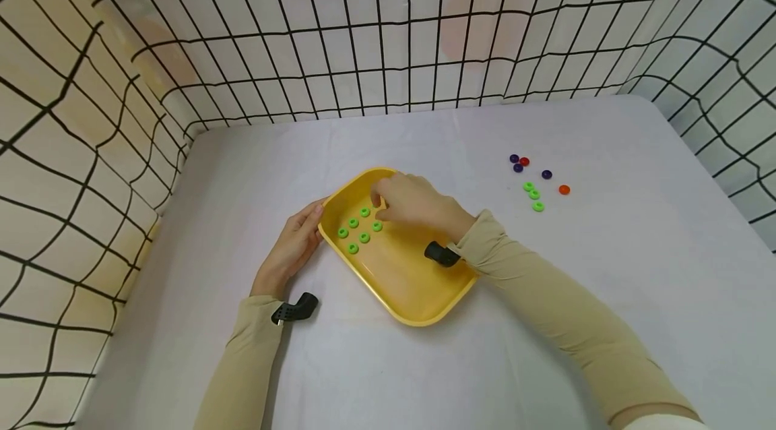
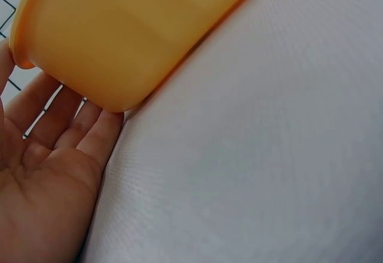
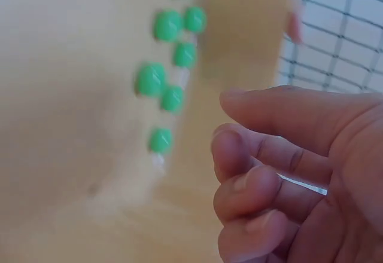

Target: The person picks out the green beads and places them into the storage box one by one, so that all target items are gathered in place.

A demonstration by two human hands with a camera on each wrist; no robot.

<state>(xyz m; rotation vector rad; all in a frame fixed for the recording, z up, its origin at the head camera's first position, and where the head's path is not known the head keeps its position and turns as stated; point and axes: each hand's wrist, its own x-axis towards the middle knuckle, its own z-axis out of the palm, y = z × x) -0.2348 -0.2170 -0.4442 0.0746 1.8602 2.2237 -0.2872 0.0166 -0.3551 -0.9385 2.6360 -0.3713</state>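
Observation:
A yellow tray [image 1: 418,288] lies at a slant on the white table, with several small green rings [image 1: 364,237] in two rows toward its left end. My left hand [image 1: 295,248] holds the tray's left corner, thumb at the rim and fingers against the outer wall [image 2: 108,54]. Over the tray's far part is my right hand [image 1: 415,201], just beside the green rings. In the right wrist view, its fingers [image 3: 245,194] are loosely curled, the thumb stands apart from them, and nothing shows between them. The rings [image 3: 168,25] appear as glossy green beads there.
Right of the tray on the table [image 1: 606,282] lie three green rings [image 1: 534,195], three dark purple pieces [image 1: 547,174], a red piece [image 1: 524,162] and an orange piece [image 1: 564,189]. Black wire mesh [image 1: 388,32] borders the back and both sides.

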